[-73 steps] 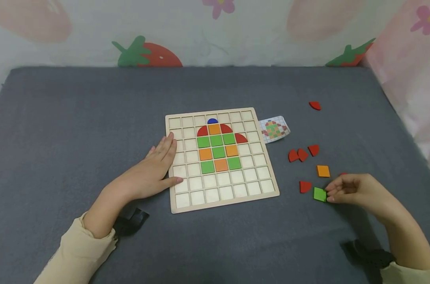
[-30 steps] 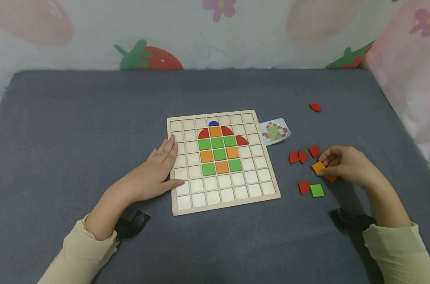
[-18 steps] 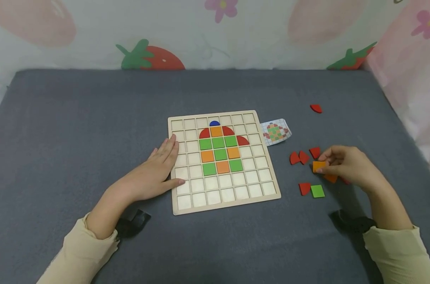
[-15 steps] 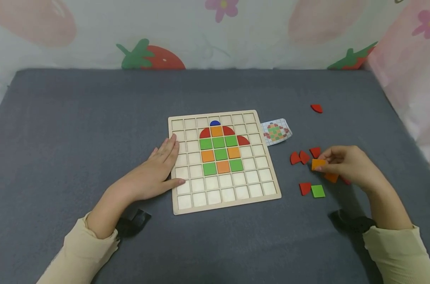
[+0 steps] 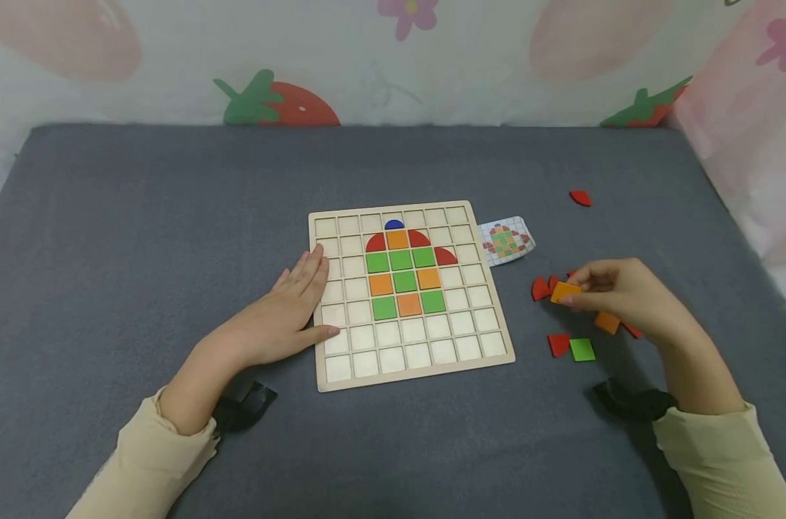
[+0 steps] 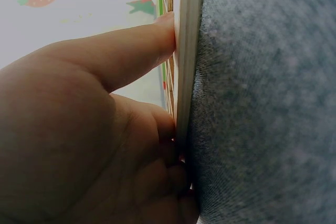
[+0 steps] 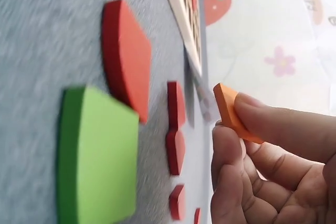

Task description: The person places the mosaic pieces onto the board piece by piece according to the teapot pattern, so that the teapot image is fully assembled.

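My right hand (image 5: 626,295) pinches an orange square tile (image 7: 230,111) between thumb and fingers, held up above the cloth in the right wrist view. At the left edge of a wooden grid board (image 5: 415,371), my left hand (image 5: 276,317) lies with straight fingers, thumb and fingertips resting on the rim. Green and orange squares, red quarter-round tiles and a blue half-round tile (image 5: 394,225) fill cells in the board's upper middle. Below my right hand lie a green square tile (image 5: 583,349), a red quarter-round tile (image 5: 558,345) and another orange tile (image 5: 606,322).
A printed pattern card (image 5: 506,240) sticks out from under the board's right side. Several red tiles lie around the right hand, one red tile (image 5: 580,198) farther back. Grey cloth (image 5: 172,187) covers the table, and a strawberry-print curtain (image 5: 471,65) hangs behind.
The right hand let go of the green tile beside a red one, then picked up an orange square. It now moves left and slightly back with it. The left hand stays on the board.
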Demonstrator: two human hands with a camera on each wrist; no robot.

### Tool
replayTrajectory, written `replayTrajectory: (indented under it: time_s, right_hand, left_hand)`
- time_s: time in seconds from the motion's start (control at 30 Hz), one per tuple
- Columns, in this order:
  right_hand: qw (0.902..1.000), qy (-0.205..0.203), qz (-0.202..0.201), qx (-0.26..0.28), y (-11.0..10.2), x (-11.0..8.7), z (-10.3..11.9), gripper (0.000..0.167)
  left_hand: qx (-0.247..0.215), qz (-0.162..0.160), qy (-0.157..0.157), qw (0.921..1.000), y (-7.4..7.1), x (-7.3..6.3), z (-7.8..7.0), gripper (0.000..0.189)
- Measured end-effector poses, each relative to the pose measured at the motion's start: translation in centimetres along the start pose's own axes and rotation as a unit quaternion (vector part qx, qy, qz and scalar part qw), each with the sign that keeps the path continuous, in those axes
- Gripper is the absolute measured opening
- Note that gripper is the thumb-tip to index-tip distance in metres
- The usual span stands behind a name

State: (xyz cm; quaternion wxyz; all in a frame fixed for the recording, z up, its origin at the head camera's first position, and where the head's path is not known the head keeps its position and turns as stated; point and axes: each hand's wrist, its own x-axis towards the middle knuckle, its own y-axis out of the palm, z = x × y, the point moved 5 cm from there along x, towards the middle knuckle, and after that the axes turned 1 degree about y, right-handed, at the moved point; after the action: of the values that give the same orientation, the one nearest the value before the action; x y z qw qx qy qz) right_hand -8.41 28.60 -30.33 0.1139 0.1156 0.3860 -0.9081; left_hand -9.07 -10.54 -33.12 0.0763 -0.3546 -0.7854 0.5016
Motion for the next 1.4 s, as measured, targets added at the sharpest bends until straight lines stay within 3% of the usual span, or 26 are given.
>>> replayTrajectory:
  time_s: [0.7, 1.2, 1.4]
  right_hand:
    - [0.9943, -0.037, 0.086, 0.052, 3.5, 1.6, 5.0, 0.018]
    - [0.9905, -0.088, 0.105, 0.01, 5.8, 2.9, 8.6, 0.016]
    - [0.9836, -0.126, 0.128, 0.009, 7.2, 3.4, 10.0, 0.01]
  left_hand:
    - [0.0, 0.003, -0.005, 1.0, 0.0, 0.0, -0.1, 0.084]
    - [0.006, 0.009, -0.02, 0.9998, 0.3, 0.2, 0.2, 0.087]
    - [0.003, 0.001, -0.014, 0.9999, 0.2, 0.1, 0.1, 0.086]
